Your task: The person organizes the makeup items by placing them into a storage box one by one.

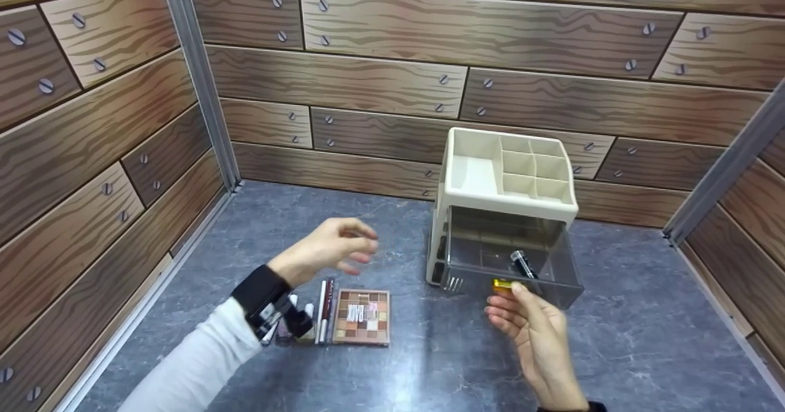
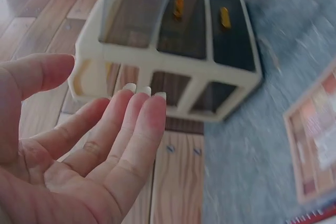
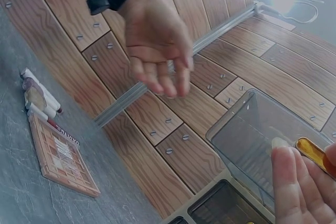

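A cream desktop organizer [image 1: 509,200] stands at the right, with its clear grey top drawer [image 1: 559,290] pulled out. My right hand [image 1: 543,338] is at the drawer front, pinching its gold handle [image 1: 501,284] between thumb and fingers. Inside the drawer lies a small black tube [image 1: 523,263] with a silvery end. My left hand [image 1: 328,249] hovers to the left of the organizer, fingers loosely bent and holding nothing. Below it, on the grey surface, lies an eyeshadow palette [image 1: 362,332] with many coloured pans; the left wrist view shows the palette only in part.
Slim pen-like sticks [image 1: 323,311] and several small cosmetics [image 3: 37,95] lie beside the palette, partly behind the left wrist in the head view. The organizer's top has open compartments [image 1: 518,164]. Two more drawers with gold handles [image 2: 225,18] sit below the pulled one. Wood-patterned walls [image 1: 368,81] surround the surface.
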`<action>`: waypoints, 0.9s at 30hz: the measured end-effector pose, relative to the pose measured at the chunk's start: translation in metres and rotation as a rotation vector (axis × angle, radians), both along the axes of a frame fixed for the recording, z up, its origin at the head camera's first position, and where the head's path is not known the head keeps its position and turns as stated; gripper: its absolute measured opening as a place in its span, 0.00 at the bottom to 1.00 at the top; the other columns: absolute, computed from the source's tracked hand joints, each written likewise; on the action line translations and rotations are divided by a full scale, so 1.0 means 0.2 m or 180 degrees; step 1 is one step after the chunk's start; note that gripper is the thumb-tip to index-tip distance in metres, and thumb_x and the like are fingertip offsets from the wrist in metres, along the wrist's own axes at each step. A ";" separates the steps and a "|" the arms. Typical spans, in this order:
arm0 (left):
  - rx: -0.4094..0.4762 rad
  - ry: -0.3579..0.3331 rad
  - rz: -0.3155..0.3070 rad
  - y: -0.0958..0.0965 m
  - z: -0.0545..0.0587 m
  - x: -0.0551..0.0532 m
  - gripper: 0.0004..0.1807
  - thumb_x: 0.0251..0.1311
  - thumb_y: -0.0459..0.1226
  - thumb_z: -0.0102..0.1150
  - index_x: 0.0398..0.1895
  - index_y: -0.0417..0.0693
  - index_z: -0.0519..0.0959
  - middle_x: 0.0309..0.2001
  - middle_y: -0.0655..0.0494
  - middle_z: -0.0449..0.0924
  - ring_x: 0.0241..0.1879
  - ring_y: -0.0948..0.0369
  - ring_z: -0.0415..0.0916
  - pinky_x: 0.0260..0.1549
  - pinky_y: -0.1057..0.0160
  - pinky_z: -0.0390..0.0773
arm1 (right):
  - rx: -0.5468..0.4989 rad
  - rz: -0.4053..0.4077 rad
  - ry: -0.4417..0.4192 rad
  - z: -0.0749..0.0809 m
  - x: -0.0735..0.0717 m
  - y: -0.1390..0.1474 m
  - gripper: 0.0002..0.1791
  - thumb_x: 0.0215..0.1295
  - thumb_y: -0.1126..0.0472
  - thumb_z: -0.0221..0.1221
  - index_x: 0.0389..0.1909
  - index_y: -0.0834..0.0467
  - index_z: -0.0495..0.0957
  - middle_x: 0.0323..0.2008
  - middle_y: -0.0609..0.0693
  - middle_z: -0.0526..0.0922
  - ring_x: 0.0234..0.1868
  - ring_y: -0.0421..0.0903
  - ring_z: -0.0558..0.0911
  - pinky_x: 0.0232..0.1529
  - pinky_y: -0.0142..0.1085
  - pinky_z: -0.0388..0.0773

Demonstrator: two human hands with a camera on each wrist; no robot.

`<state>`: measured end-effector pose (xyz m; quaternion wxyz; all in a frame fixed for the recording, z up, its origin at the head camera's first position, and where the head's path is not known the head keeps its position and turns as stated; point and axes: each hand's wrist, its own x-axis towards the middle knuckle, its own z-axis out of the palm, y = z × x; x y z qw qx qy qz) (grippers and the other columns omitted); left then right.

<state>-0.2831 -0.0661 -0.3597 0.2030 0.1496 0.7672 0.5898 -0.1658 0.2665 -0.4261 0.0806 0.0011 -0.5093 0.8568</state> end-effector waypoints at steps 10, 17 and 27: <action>-0.0081 -0.0087 0.0337 -0.18 -0.10 0.02 0.22 0.68 0.38 0.66 0.61 0.40 0.77 0.57 0.41 0.81 0.50 0.50 0.83 0.50 0.50 0.88 | -0.0007 -0.0013 -0.0003 0.00 0.00 0.00 0.17 0.82 0.62 0.51 0.37 0.61 0.87 0.31 0.55 0.90 0.32 0.45 0.90 0.37 0.32 0.89; -0.0249 -0.0051 0.0564 -0.27 -0.14 0.02 0.27 0.67 0.38 0.67 0.65 0.36 0.72 0.58 0.37 0.79 0.51 0.48 0.83 0.45 0.49 0.90 | 0.0030 -0.0054 0.0031 0.01 -0.01 0.00 0.17 0.82 0.62 0.51 0.37 0.61 0.87 0.30 0.54 0.90 0.31 0.45 0.90 0.36 0.31 0.89; -0.0490 -0.0038 0.0788 -0.34 -0.28 0.07 0.26 0.67 0.33 0.65 0.65 0.33 0.71 0.53 0.37 0.80 0.48 0.47 0.83 0.45 0.50 0.90 | 0.0052 -0.0023 -0.0006 0.00 0.00 0.00 0.17 0.82 0.62 0.51 0.37 0.61 0.87 0.31 0.54 0.90 0.31 0.45 0.91 0.37 0.32 0.89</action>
